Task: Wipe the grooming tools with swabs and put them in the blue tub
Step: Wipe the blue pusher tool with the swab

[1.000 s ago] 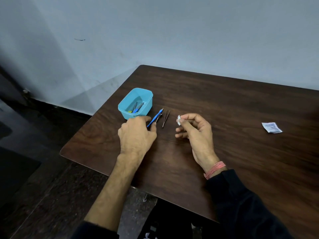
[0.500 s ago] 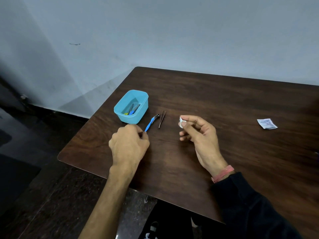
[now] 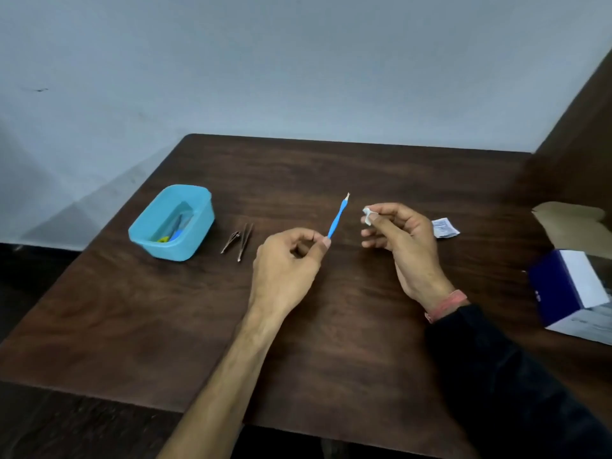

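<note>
Swab point(image 3: 367, 216) pinched in our right hand point(image 3: 400, 236), mid-frame; left hand point(image 3: 286, 263) pinches blue tool point(image 3: 337, 218) by its lower end, tip up. Blue tub point(image 3: 185, 250) sits centre-left on worktop point(image 3: 331, 342) w/ tweezers point(image 3: 245, 241) beside it.

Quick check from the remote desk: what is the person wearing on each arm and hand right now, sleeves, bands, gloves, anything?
Both hands are bare, with no gloves or rings visible. The left hand leads to a forearm that is uncovered for its whole visible length. The right hand has a pinkish-red band around the wrist, and a dark, near-black long sleeve begins just behind it and covers the rest of that arm.
</note>
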Demonstrator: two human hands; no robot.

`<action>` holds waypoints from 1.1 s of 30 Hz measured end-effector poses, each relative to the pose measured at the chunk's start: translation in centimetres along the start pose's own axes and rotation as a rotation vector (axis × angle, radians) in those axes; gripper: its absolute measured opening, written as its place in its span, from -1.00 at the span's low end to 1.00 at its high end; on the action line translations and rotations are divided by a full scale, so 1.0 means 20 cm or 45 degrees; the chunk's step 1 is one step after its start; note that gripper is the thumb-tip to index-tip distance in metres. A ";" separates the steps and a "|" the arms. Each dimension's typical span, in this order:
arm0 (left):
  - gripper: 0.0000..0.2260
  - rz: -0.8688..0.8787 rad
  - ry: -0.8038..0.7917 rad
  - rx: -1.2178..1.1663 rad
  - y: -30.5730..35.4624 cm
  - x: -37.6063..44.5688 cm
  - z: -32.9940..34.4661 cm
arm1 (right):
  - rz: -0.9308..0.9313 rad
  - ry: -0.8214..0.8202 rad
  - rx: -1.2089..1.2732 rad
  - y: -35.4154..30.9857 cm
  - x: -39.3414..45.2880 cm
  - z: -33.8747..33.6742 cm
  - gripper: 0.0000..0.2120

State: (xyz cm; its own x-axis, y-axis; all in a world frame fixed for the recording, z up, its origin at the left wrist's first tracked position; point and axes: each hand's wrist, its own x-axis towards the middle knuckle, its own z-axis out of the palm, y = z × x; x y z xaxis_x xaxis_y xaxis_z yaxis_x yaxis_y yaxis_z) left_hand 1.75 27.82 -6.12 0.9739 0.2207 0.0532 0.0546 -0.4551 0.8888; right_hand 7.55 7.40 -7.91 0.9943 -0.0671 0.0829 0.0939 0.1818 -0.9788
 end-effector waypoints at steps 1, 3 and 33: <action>-0.91 0.030 -0.031 -0.008 0.01 0.06 0.07 | -0.019 0.027 -0.034 0.00 0.04 -0.03 -0.90; -0.91 0.078 -0.079 -0.012 0.04 0.16 0.18 | -0.037 0.076 -0.031 0.01 0.09 -0.06 -0.88; -0.86 0.168 -0.534 -0.216 0.06 0.48 0.32 | -0.195 0.255 -0.231 0.04 0.28 -0.16 -0.94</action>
State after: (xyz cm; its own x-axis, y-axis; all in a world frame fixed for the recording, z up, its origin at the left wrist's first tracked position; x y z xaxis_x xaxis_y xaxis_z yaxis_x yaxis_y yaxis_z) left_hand 12.55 23.93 -7.45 0.9770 -0.2129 0.0133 -0.0785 -0.3007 0.9505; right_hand 13.00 3.98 -8.82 0.9377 -0.2758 0.2115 0.2137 -0.0225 -0.9766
